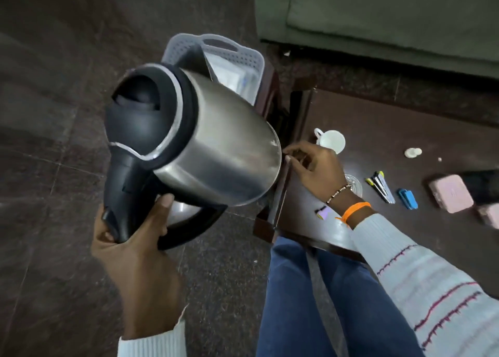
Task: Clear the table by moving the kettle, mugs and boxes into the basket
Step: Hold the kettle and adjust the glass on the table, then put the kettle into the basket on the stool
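Kettle [194,140] tilted in the air, its black handle gripped in my left hand [135,237], the steel body in front of the grey basket [243,56]. Beside its base my right hand [316,167] hovers, fingers loosely curled, holding nothing. Behind it a white mug [332,140] stands on the dark table [391,129], with pink boxes [451,193] further right.

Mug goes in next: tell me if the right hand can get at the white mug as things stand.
Probably yes. The right hand holds nothing and hovers just in front of the white mug, with nothing between them on the table.
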`<move>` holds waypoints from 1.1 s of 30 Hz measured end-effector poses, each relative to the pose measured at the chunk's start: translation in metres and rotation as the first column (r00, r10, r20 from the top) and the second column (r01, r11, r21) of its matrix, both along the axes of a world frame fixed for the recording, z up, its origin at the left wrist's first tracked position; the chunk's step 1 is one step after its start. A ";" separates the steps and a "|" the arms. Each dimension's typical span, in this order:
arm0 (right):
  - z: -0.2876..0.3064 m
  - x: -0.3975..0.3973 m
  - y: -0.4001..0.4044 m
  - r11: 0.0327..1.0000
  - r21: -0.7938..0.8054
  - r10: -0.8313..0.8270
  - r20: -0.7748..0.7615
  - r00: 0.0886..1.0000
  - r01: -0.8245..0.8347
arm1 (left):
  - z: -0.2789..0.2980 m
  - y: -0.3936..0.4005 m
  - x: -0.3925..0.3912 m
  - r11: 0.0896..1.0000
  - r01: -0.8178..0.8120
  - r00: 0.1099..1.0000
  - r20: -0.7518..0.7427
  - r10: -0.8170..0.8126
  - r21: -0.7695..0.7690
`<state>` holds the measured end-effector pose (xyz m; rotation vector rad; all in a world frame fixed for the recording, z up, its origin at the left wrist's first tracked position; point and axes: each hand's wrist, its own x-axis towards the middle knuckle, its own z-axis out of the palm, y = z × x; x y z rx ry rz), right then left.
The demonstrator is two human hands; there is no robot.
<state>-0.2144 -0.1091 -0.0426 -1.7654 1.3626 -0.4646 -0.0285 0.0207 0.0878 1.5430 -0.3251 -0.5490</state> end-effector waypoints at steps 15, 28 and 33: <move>-0.041 0.101 -0.014 0.920 0.179 0.386 -0.254 0.887 -0.349 | -0.084 -0.098 0.090 0.990 -0.137 0.987 0.083 0.138 -0.019; -0.077 0.107 -0.014 0.902 0.057 0.368 -0.621 0.692 -0.428 | -0.154 -0.082 0.122 0.991 -0.035 0.990 0.141 0.016 0.129; -0.081 0.112 -0.022 0.893 -0.018 0.318 -0.684 0.656 -0.451 | -0.165 -0.073 0.117 0.979 -0.038 0.994 0.109 0.016 0.200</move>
